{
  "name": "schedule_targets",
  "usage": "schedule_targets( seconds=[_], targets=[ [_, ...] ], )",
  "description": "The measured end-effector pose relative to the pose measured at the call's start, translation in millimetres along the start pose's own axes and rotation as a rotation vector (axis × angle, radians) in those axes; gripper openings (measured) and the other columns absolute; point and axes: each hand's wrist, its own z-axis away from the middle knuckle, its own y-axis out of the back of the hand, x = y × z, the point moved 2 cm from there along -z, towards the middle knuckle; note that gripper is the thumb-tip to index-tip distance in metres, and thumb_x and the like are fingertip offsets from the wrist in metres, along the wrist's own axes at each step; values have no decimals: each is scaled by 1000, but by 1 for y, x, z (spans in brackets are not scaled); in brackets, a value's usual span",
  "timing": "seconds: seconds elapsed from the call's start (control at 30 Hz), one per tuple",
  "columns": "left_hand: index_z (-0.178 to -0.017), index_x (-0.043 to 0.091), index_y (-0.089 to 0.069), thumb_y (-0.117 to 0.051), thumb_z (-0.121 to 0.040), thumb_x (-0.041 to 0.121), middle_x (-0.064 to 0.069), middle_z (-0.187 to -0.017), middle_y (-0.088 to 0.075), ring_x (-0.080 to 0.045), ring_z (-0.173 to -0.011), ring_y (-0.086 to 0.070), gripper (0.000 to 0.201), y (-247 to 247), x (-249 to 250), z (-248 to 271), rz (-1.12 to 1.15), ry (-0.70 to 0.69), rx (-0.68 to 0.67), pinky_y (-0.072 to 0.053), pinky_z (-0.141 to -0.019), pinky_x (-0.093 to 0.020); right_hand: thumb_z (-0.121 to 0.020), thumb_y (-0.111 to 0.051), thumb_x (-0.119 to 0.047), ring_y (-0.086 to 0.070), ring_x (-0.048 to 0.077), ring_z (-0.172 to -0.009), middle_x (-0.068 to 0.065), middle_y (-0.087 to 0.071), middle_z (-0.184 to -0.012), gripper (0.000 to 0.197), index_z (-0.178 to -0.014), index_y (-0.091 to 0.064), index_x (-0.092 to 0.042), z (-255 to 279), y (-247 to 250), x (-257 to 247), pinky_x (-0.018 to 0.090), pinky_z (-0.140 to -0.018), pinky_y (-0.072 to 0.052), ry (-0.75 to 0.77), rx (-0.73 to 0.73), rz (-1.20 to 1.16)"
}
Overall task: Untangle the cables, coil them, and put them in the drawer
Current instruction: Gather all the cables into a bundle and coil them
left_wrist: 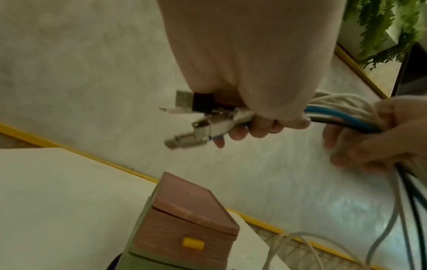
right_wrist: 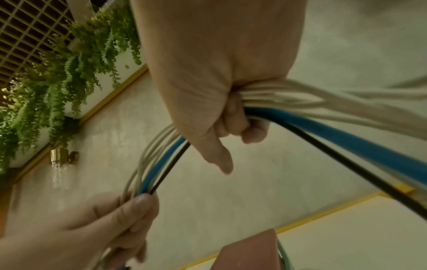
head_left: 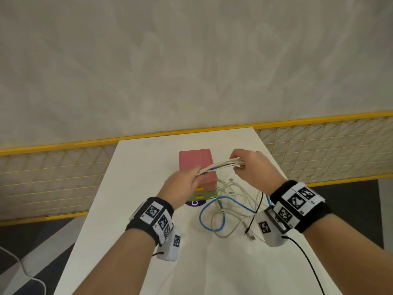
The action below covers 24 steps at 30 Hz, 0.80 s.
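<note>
A bundle of white, blue and black cables (head_left: 221, 164) stretches between my two hands above the table. My left hand (head_left: 184, 183) grips one end of it, and several plugs (left_wrist: 196, 120) stick out past its fingers. My right hand (head_left: 246, 167) grips the bundle farther along (right_wrist: 289, 107), its fingers curled round the strands. The rest of the cables hang down into a loose tangle (head_left: 229, 207) on the white table (head_left: 131, 188). Just under the stretched bundle stands a small drawer box (head_left: 196, 165), pink on top and green below, with yellow handles (left_wrist: 193, 243); its drawers look closed.
A purple round mark (head_left: 194, 203) lies at the box's front. Behind the table runs a yellow mesh fence (head_left: 319, 150). A black wire (head_left: 306, 258) trails from my right wrist camera over the table's near right. Green plants (right_wrist: 57, 73) hang on a wall.
</note>
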Motion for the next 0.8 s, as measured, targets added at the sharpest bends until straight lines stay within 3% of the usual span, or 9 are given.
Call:
schedule_targets(
  seconds=[0.1, 0.17, 0.2, 0.27, 0.33, 0.43, 0.63, 0.73, 0.8],
  targets=[
    [-109, 14, -52, -37, -103, 34, -4, -79, -61, -27, -71, -57, 26, 2, 14, -5, -109, 14, -14, -48, -66, -39, -79, -65, -23, -61, 26, -96, 1, -63, -94, 42, -120, -54, -21, 6, -6, -2, 36, -84, -43, 25, -63, 354],
    [-102, 12, -52, -38, -103, 35, -2, -77, -57, -26, -69, -55, 27, 3, 30, -10, -179, -13, -55, -39, -61, -34, -78, -64, -17, -53, 27, -115, 6, -57, -118, 62, -136, -41, -17, 7, -14, -20, 41, -99, -37, 151, -92, 525],
    [-101, 11, -56, -41, -102, 34, -2, -75, -57, -26, -70, -57, 28, 1, 37, -13, -204, -42, -80, -37, -59, -33, -78, -62, -10, -53, 27, -114, 8, -56, -118, 63, -136, -38, -14, 7, -20, -30, 40, -99, -37, 216, -112, 519],
    [-99, 11, -63, -46, -100, 29, 0, -71, -57, -24, -68, -56, 25, 2, 48, -16, -232, -89, -125, -35, -56, -31, -81, -54, -2, -60, 29, -97, 9, -61, -103, 49, -127, -41, -12, 7, -29, -45, 34, -80, -41, 270, -132, 391],
    [-100, 17, -64, -45, -99, 34, -1, -76, -63, -20, -66, -55, 26, 8, 50, -14, -207, -122, -96, -38, -57, -32, -84, -50, -8, -60, 30, -79, 10, -65, -90, 31, -115, -47, -11, 5, -24, -45, 31, -63, -34, 199, -126, 272],
    [-103, 27, -63, -45, -98, 46, 4, -85, -69, -18, -75, -61, 27, 18, 43, -5, -59, -206, -48, -48, -66, -37, -84, -54, -22, -48, 27, -68, 10, -66, -83, 22, -103, -55, -11, 11, -13, -40, 29, -61, -29, 118, -82, 242],
    [-106, 27, -45, -59, -88, 56, -1, -83, -68, -19, -71, -63, 37, 17, 40, -2, 39, -100, -73, -51, -64, -41, -84, -54, -27, -63, 28, -79, 5, -68, -82, 15, -92, -63, -17, 18, -23, -38, 28, -61, -34, 67, -142, 248],
    [-98, 24, -47, -66, -84, 48, 0, -86, -65, -21, -77, -61, 35, 24, 46, -1, 52, -111, -110, -52, -72, -46, -84, -52, -27, -53, 26, -66, 1, -56, -69, 14, -79, -58, -16, 21, -23, -45, 29, -59, -35, 103, -187, 350],
    [-93, 21, -57, -71, -83, 40, 5, -91, -64, -14, -85, -60, 26, 35, 49, 2, 184, -149, -59, -51, -78, -39, -85, -50, -23, -46, 24, -59, -1, -46, -58, 17, -69, -49, -17, 23, -21, -45, 30, -52, -32, 83, -180, 206]
  ],
)
